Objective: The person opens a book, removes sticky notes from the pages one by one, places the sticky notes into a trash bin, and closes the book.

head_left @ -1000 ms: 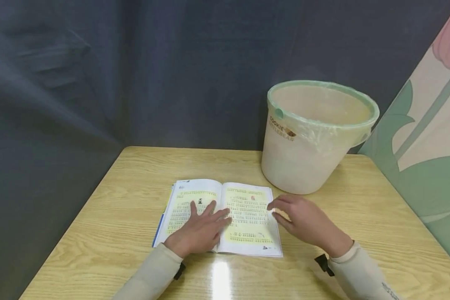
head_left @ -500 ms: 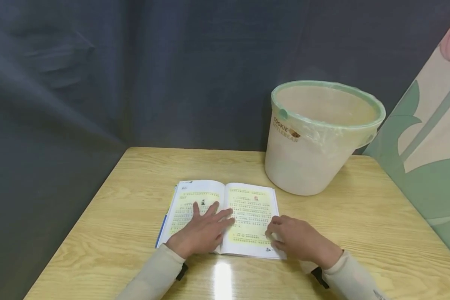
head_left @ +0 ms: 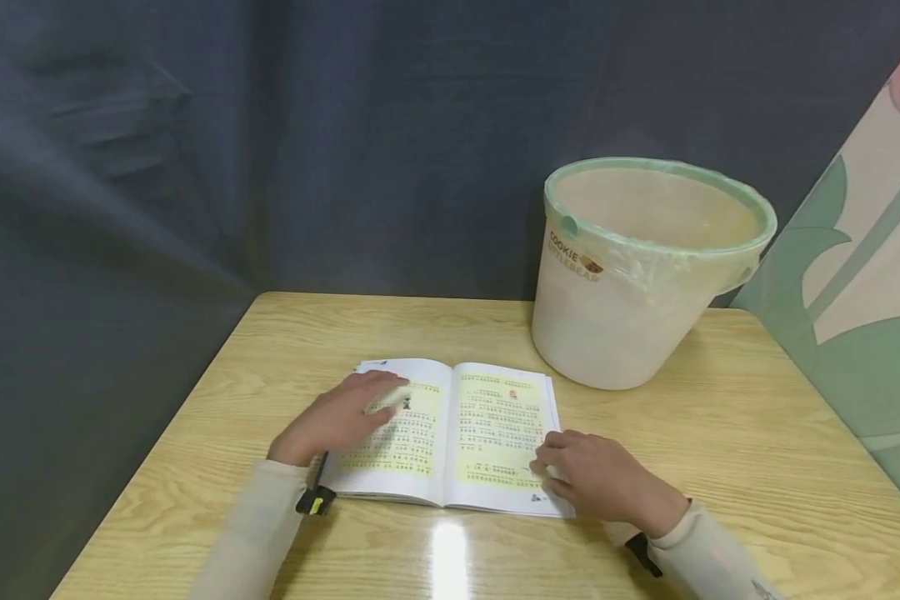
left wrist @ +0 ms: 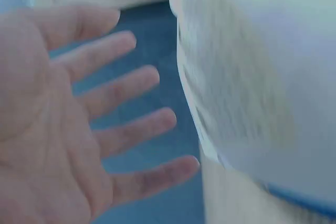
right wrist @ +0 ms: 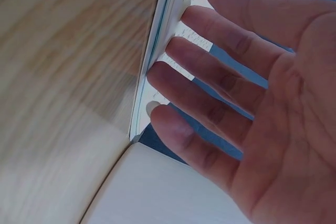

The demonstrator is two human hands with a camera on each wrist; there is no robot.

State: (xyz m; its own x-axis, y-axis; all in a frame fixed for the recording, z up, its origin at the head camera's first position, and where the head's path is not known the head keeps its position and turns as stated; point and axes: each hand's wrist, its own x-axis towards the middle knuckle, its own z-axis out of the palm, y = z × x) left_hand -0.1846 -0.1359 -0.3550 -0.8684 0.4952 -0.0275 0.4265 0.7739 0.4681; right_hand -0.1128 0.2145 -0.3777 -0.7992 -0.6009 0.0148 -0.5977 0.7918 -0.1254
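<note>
An open book (head_left: 498,417) with printed pages lies on the wooden table. My left hand (head_left: 345,414) is over the left page, and the left wrist view shows its palm (left wrist: 58,124) with fingers spread and nothing held. A gap shows there between those fingers and the blurred page. At the lower right edge of the book is my right hand (head_left: 588,475). From the right wrist, the fingers (right wrist: 184,82) of this hand look extended, with several tips against the page near its edge. No page is visibly pinched; the fingertips' undersides are partly hidden in the head view.
A large white bucket (head_left: 607,333) with a green rim and a clear plastic liner stands on the wooden table (head_left: 720,433), behind and right of the book. Dark cloth (head_left: 420,150) hangs behind and at the left. A flower-patterned panel (head_left: 862,292) borders the right.
My left hand has lifted off the middle of the book and moved left and away from me. The right hand came down the right page's edge, then stayed there.
</note>
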